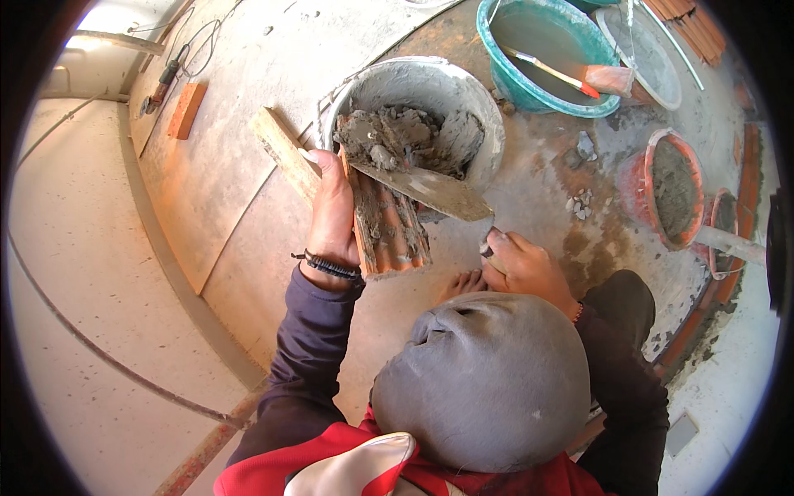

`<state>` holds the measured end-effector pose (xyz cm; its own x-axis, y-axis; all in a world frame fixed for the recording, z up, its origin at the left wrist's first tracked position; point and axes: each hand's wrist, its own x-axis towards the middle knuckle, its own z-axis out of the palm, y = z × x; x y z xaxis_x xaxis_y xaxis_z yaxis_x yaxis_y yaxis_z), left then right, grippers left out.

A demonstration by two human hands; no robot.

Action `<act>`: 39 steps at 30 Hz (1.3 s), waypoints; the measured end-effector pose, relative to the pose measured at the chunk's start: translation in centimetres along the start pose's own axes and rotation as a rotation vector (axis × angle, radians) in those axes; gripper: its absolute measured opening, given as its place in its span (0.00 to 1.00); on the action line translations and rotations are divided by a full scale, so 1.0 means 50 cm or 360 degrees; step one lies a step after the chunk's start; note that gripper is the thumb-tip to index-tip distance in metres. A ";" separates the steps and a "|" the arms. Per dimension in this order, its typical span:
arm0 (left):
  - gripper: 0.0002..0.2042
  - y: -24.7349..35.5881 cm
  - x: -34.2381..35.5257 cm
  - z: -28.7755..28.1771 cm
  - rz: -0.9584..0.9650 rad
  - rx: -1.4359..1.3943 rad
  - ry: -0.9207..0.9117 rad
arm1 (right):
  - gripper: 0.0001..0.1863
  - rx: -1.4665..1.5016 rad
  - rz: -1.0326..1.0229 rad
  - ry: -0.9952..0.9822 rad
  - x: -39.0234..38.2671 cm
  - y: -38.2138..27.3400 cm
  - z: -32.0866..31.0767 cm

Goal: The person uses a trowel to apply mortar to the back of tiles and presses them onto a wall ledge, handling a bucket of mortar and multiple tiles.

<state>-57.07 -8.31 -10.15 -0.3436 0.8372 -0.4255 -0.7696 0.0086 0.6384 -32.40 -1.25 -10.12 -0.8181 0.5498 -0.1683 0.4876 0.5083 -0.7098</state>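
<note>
My left hand [332,211] is wrapped around the side of a ribbed terracotta brick [393,248], with grey mortar smeared over its grooved face. In my right hand [529,271] is the handle of a trowel. The trowel's flat blade [438,192] lies across the upper end of the brick, with a lump of mortar at its far left part. Just beyond stands a pale, mortar-coated bucket [488,107] holding wet mortar [451,140]. A wooden board piece [285,153] shows behind my left thumb; its lower end is hidden by the hand.
My bent grey-clad knee [488,380] fills the lower middle. At the far right stand a green basin [488,50] of murky water with a brush [608,80] across it, and a red bucket [641,186]. An orange brick [187,111] and a corded power tool [165,83] lie far left.
</note>
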 end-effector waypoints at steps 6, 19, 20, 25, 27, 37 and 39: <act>0.37 -0.001 0.017 -0.015 0.0089 0.0041 0.0118 | 0.18 -0.0008 0.0091 0.0008 0.029 -0.017 0.018; 0.35 0.012 -0.015 -0.014 -0.0321 -0.0038 0.0067 | 0.14 0.0599 0.0119 -0.0094 0.033 -0.019 -0.022; 0.36 0.013 -0.019 -0.019 -0.0329 -0.0049 0.0022 | 0.15 0.0690 0.0152 -0.0044 0.026 -0.014 -0.025; 0.39 0.022 -0.029 -0.014 -0.0275 -0.0006 0.0052 | 0.18 0.0594 0.0166 0.0108 0.008 -0.007 -0.065; 0.38 0.023 -0.022 -0.010 -0.0267 -0.0027 0.0024 | 0.17 0.0403 -0.0023 0.0192 0.006 -0.002 -0.059; 0.32 0.026 -0.033 0.036 -0.0220 -0.0028 0.0204 | 0.12 -0.0090 -0.0269 0.0182 0.016 0.022 -0.003; 0.32 0.025 -0.031 0.031 -0.0217 -0.0062 0.0197 | 0.11 -0.0014 -0.0086 0.0120 0.037 0.003 -0.004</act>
<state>-56.67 -8.77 -7.69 -0.2966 0.7561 -0.5834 -0.8329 0.0942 0.5454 -33.80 -0.03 -10.40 -0.8180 0.5699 -0.0776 0.4464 0.5440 -0.7105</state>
